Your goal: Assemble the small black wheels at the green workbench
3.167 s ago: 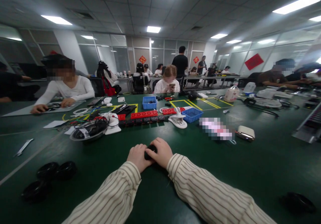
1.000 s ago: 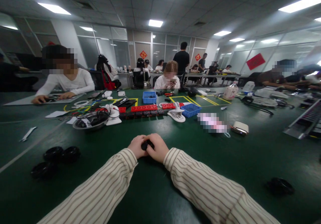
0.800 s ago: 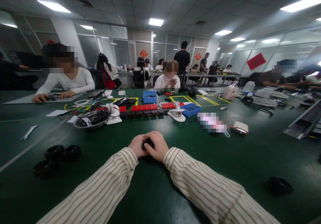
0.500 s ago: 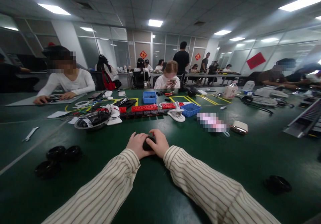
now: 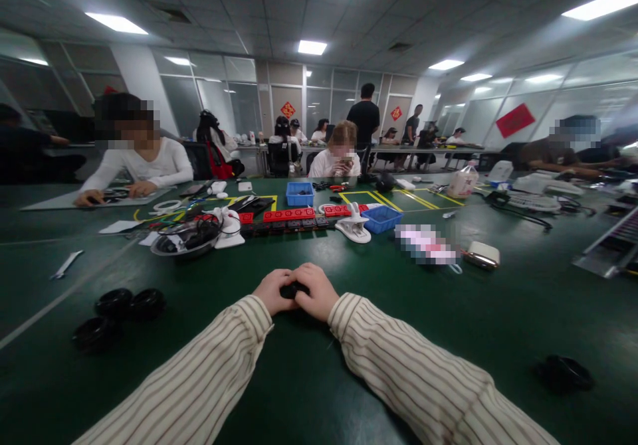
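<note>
Both my hands are closed around a small black round object [image 5: 293, 289] above the middle of the green table. My left hand [image 5: 272, 292] grips it from the left side. From the right, my right hand [image 5: 318, 289] curls over its top, so much of the object is hidden and its kind is unclear. To the left of my left arm lie three shiny black round pieces [image 5: 113, 303], close together. A similar dark piece [image 5: 564, 373] rests beyond my right forearm.
Across the table [image 5: 379, 299] lie red and black power strips [image 5: 294, 215], blue baskets [image 5: 381, 219], a white clamp base [image 5: 353, 227] and a bowl of cables [image 5: 184, 242]. A wrench [image 5: 66, 265] is at left, a cream case [image 5: 482, 255] at right. People sit opposite.
My right hand's fingers have come down and wrapped over the black object, covering more of it. The hands are now closer together. The whole view has shifted slightly.
</note>
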`<state>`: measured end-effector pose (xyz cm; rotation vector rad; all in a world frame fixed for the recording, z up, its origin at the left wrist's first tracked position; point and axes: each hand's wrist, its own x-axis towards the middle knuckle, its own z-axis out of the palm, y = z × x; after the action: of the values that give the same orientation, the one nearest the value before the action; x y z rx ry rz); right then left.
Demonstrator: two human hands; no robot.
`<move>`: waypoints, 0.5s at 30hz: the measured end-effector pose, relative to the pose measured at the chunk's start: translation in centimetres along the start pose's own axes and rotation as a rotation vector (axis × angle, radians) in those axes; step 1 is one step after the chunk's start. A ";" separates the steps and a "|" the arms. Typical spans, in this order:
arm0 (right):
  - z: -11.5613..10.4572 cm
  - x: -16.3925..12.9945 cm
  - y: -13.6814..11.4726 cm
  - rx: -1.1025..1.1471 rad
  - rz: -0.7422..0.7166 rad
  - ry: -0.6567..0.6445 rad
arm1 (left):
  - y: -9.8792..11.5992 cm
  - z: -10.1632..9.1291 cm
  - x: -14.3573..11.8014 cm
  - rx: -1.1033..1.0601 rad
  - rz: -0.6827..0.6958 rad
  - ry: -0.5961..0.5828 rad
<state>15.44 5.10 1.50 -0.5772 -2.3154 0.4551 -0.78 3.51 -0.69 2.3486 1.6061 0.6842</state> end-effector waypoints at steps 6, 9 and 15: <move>-0.3 0.0 -0.3 0.015 -0.044 0.013 | -0.3 0.0 0.1 -0.045 0.009 -0.023; -0.2 -0.1 -0.3 -0.020 0.002 0.052 | 0.1 0.3 -0.1 -0.036 -0.025 0.043; 0.4 0.1 0.4 -0.118 0.178 0.059 | 1.4 1.0 -0.3 0.081 -0.177 0.087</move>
<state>15.26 5.39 1.10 -0.8473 -2.2558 0.3799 0.75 2.80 -1.10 2.2230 1.8859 0.7038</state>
